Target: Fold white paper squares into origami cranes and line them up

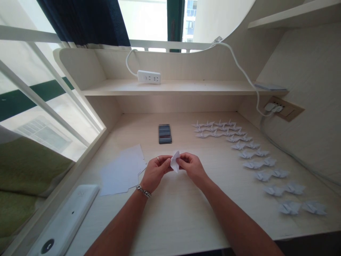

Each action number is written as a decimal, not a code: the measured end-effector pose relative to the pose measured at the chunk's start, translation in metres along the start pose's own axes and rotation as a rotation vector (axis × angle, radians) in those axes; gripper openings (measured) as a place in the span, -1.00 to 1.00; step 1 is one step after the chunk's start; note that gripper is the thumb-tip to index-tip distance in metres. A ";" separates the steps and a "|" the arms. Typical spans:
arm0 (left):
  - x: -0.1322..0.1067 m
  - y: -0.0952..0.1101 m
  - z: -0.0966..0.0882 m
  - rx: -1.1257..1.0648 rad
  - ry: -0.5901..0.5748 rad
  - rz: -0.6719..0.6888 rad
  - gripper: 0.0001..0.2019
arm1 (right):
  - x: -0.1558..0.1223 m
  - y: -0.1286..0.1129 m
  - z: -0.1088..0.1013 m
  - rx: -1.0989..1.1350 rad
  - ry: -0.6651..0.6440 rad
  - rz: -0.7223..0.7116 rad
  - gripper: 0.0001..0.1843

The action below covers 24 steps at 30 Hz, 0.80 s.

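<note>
Both hands meet over the middle of the desk (170,213), pinching a small folded piece of white paper (175,161) between them. My left hand (156,171), with a ring and a metal bracelet, grips the paper's left side. My right hand (192,168) grips its right side with closed fingers. The paper is held just above the desk surface. To the left lies a loose stack of white paper sheets (122,170).
Several folded paper cranes (252,154) lie in two rows running from the back centre to the right front. A phone (165,134) lies behind the hands. A white device (64,224) sits at the left front. A power strip (149,76) rests on the shelf; a wall socket (278,107) is at right.
</note>
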<state>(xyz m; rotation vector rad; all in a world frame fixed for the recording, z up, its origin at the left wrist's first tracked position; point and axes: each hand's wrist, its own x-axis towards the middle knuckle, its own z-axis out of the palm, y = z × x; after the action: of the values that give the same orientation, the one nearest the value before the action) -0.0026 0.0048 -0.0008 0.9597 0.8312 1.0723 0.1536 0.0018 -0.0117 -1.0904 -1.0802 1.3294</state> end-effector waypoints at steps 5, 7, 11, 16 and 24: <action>0.002 -0.005 -0.002 0.049 -0.028 0.013 -0.66 | -0.001 -0.002 -0.001 -0.059 -0.025 -0.049 -0.69; 0.002 -0.006 -0.003 0.081 -0.024 0.015 -0.66 | -0.002 -0.002 -0.001 -0.098 -0.020 -0.073 -0.71; 0.002 -0.006 -0.004 0.159 0.012 0.028 -0.69 | -0.004 -0.002 0.000 -0.129 -0.017 -0.098 -0.75; 0.002 -0.004 -0.004 0.208 0.052 0.020 -0.68 | -0.004 -0.004 0.001 -0.063 -0.035 -0.035 -0.70; 0.003 -0.004 -0.003 0.209 0.069 0.008 -0.69 | -0.004 -0.002 0.001 -0.112 -0.012 -0.041 -0.66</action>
<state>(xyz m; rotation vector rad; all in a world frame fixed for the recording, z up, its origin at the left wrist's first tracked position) -0.0035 0.0074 -0.0055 1.1065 1.0113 1.0446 0.1528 -0.0018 -0.0092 -1.1379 -1.1912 1.2571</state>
